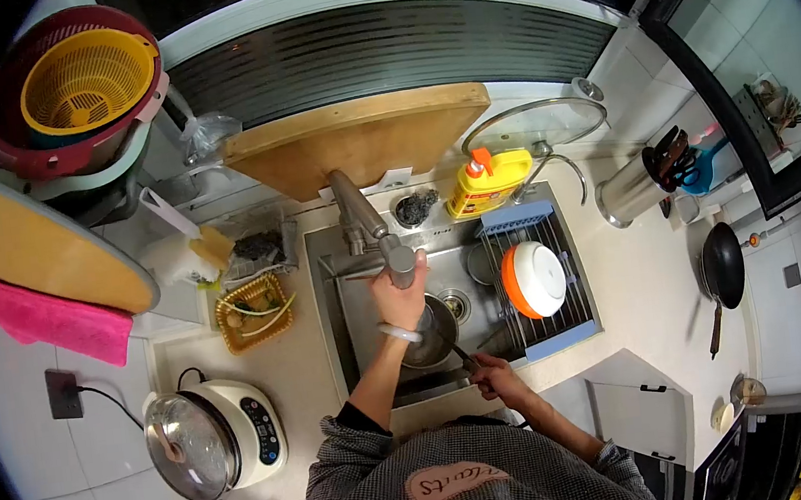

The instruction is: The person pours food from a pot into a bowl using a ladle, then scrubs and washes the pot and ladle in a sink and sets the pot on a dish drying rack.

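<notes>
My left hand [398,295], with a pale bangle [398,331] at its wrist, is closed around the head of the grey faucet [402,268] over the sink [357,316]. Below and to the right, my right hand [500,381] grips the dark handle of a metal saucepan [424,351]. The pan sits low in the left part of the sink, partly hidden by my left wrist. Right of the pan is the sink drain [454,305]. An orange-and-white bowl [540,279] lies upside down on the rack [566,318] at the sink's right side.
Behind the sink stand a yellow detergent bottle [492,182], a wooden board [359,141] and a black scouring pad [416,209]. A yellow basket [255,313] and an electric cooker [214,437] occupy the left counter. To the right are a utensil holder [627,199] and a black frying pan [723,268].
</notes>
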`<state>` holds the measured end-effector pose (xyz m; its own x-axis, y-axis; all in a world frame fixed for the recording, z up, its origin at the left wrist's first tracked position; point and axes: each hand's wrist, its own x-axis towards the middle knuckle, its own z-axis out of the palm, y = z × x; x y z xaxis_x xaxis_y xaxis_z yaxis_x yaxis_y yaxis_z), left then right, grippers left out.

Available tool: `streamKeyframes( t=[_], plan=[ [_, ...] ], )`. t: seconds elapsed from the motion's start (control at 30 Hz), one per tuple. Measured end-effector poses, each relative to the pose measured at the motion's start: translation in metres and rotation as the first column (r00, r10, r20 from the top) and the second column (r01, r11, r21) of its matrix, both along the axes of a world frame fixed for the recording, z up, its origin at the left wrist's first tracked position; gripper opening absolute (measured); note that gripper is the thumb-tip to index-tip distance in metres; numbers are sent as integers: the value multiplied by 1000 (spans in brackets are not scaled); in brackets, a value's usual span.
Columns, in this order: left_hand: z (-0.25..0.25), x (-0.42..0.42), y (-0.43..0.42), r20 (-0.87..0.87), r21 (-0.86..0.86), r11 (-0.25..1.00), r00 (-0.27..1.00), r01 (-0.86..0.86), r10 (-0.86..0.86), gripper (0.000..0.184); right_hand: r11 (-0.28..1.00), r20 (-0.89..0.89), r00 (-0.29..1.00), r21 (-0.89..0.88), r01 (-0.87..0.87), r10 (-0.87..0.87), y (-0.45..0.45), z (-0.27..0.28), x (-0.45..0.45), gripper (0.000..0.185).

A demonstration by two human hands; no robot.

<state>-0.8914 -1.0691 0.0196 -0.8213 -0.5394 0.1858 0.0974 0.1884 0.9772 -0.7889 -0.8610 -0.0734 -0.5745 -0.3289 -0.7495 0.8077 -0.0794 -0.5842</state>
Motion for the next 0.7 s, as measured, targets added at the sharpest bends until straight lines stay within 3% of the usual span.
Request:
streamKeyframes(
  t=[0.07, 0.1, 0.13, 0.17, 0.23, 0.27, 0.3, 0.33, 0.37, 0.4, 0.47, 0.53, 0.57, 0.63, 0.67, 0.7],
  plan=[
    [-8, -5, 4, -41, 14, 999, 998, -48, 49, 30, 996, -103, 993, 78, -49, 57, 0, 0, 1, 45],
    [-8, -5, 3, 63, -2, 1000, 998, -22, 22, 26, 996, -99, 993, 80, -50, 58, -1, -1, 1, 45],
    [-10, -2, 3, 172, -16, 1000, 985, 8, -5, 25, 942, -367, 899, 313, -123, 240, -1, -4, 1, 41],
    [-15, 2, -4, 181, -14, 1000, 983, 9, -7, 25, 834, -548, 704, 539, -116, 451, -1, -5, 2, 37],
    [-39, 10, -31, -54, -369, 901, 962, 229, -267, 35, 796, -576, 647, 600, -81, 500, 3, -2, 1, 37],
    [-56, 17, -42, -176, -238, 931, 931, 276, -321, 43, 757, -603, 579, 653, -37, 549, 6, -2, 1, 38],
    [-66, 24, -52, -193, -126, 966, 950, 226, -247, 37, 671, -611, 459, 740, 42, 645, 8, -3, 0, 34],
    [-76, 31, -62, -204, -13, 985, 964, 171, -170, 33, 671, -610, 461, 740, 40, 645, 8, 5, 0, 34],
    [-88, 43, -73, 100, -10, 974, 970, 226, -224, 33, 621, -581, 428, 782, 56, 692, 9, 15, 2, 34],
    [-104, 58, -83, 393, 11, 961, 883, 276, -258, 34, 568, -547, 395, 820, 76, 738, 10, 22, 3, 33],
    [-178, 89, -91, 729, -202, 820, 641, 536, -239, 45, 518, -514, 359, 850, 95, 779, 17, 22, 6, 32],
    [-258, 120, -86, 913, -144, 666, 357, 732, -195, 58, 467, -479, 321, 876, 119, 817, 24, 22, 7, 32],
    [-260, 125, -83, 914, -141, 667, 356, 731, -197, 58, 453, -462, 314, 885, 105, 830, 27, 21, 8, 31],
    [-249, 129, -74, 949, 25, 675, 195, 738, -248, 64, 436, -442, 307, 895, 90, 843, 30, 16, 8, 31],
    [-244, 126, -74, 948, 28, 674, 193, 738, -251, 64, 498, -501, 320, 862, 99, 804, 32, 9, 6, 30],
    [-212, 115, -75, 958, 120, 639, 80, 760, -276, 61, 558, -560, 333, 822, 111, 759, 33, 2, 3, 29]
  ],
)
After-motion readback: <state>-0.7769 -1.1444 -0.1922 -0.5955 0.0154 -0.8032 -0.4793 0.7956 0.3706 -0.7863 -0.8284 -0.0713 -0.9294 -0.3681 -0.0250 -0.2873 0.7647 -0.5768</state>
